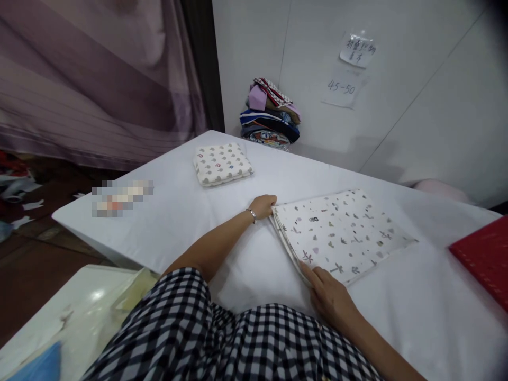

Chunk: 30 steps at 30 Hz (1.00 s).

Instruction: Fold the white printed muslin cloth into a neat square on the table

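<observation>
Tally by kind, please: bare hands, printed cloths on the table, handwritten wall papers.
Bare hands: 2 (left hand, right hand)
White printed folded cloths: 2 (held cloth, thicker bundle)
White handwritten paper sheets: 2 (upper sheet, lower sheet)
Total: 6

A: Item at the left end of the surface?
B: Pixelated; I can't identify it. Red object runs off my right edge.
A: Left hand?
B: Fingertips hidden from me.

- The place is looking like a textile workroom.
- Handwritten signs are hanging on the wall.
- Cloths are lying stacked near it.
- A surface is carrying printed fabric.
</observation>
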Each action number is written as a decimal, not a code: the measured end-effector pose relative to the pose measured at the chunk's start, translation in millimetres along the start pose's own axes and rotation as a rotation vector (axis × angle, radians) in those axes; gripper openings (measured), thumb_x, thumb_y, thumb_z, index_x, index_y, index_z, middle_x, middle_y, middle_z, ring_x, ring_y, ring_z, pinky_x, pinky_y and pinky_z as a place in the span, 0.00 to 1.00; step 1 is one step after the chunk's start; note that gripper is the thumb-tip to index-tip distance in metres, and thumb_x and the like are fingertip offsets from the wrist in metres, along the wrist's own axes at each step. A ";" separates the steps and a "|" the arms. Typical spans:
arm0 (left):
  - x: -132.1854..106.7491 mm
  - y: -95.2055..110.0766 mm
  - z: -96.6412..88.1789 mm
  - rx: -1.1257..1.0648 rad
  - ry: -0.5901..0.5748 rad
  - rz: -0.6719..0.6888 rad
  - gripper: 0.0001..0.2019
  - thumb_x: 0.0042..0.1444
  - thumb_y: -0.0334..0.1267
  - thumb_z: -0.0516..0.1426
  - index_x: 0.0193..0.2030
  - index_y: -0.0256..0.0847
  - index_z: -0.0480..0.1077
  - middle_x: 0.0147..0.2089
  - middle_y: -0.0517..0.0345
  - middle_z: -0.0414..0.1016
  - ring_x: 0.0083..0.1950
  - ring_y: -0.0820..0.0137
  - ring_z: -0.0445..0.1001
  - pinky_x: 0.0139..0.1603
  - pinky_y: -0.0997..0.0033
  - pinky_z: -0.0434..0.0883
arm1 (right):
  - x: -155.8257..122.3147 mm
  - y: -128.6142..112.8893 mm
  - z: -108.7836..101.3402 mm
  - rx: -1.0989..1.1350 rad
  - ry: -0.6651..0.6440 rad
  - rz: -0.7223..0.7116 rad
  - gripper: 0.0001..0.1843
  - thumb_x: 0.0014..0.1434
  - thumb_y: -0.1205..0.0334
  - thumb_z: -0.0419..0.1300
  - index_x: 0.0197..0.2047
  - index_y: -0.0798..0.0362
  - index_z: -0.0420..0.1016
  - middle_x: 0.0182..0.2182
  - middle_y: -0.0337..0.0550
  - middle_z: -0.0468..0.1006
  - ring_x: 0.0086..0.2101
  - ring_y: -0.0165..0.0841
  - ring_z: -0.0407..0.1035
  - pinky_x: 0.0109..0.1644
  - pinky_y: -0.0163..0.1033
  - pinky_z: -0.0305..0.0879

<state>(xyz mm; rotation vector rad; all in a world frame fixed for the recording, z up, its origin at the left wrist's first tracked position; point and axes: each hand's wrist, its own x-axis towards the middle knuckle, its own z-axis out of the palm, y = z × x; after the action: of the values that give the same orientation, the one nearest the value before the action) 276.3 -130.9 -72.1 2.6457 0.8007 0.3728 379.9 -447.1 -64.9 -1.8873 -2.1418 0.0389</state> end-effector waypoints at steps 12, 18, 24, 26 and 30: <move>-7.8 -8.8 -0.9 0.199 -0.060 -0.034 0.03 0.51 0.34 0.53 0.28 0.40 0.66 0.34 0.55 0.72 0.39 0.67 0.69 0.35 0.71 0.60 | -1.8 1.1 4.2 -0.056 0.076 -0.005 0.37 0.47 0.79 0.46 0.61 0.54 0.51 0.35 0.46 0.68 0.31 0.33 0.63 0.31 0.36 0.62; -10.9 -10.8 -4.4 0.223 -0.068 -0.062 0.04 0.51 0.37 0.54 0.31 0.40 0.68 0.35 0.55 0.73 0.38 0.67 0.70 0.34 0.71 0.61 | -1.4 0.6 7.5 -0.070 0.055 0.030 0.28 0.47 0.77 0.47 0.54 0.54 0.59 0.36 0.47 0.68 0.33 0.34 0.64 0.33 0.37 0.63; -20.5 -9.6 -16.5 0.128 -0.084 0.130 0.20 0.52 0.40 0.53 0.53 0.44 0.63 0.51 0.56 0.69 0.50 0.68 0.67 0.42 0.72 0.64 | -2.3 -2.1 7.5 -0.075 0.034 0.074 0.22 0.55 0.70 0.49 0.55 0.54 0.59 0.38 0.48 0.68 0.35 0.34 0.64 0.33 0.37 0.63; -22.5 -9.7 -18.4 0.110 -0.120 0.216 0.22 0.54 0.39 0.52 0.57 0.45 0.61 0.54 0.56 0.67 0.53 0.68 0.65 0.45 0.72 0.64 | -0.7 -4.0 7.1 -0.085 0.011 0.103 0.22 0.55 0.70 0.49 0.55 0.55 0.59 0.39 0.48 0.69 0.35 0.34 0.64 0.33 0.37 0.63; -20.5 -11.1 -15.7 0.177 -0.104 0.163 0.17 0.57 0.34 0.47 0.53 0.48 0.66 0.48 0.57 0.71 0.51 0.68 0.66 0.45 0.71 0.63 | 6.9 -8.0 1.5 -0.086 -0.043 0.132 0.21 0.51 0.76 0.47 0.48 0.55 0.63 0.35 0.45 0.68 0.33 0.32 0.63 0.33 0.35 0.60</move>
<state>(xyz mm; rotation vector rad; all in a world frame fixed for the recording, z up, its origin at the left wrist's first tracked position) 249.0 -130.0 -65.4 2.8782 0.6123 0.2111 371.2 -441.3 -63.4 -2.0927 -2.0740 0.0141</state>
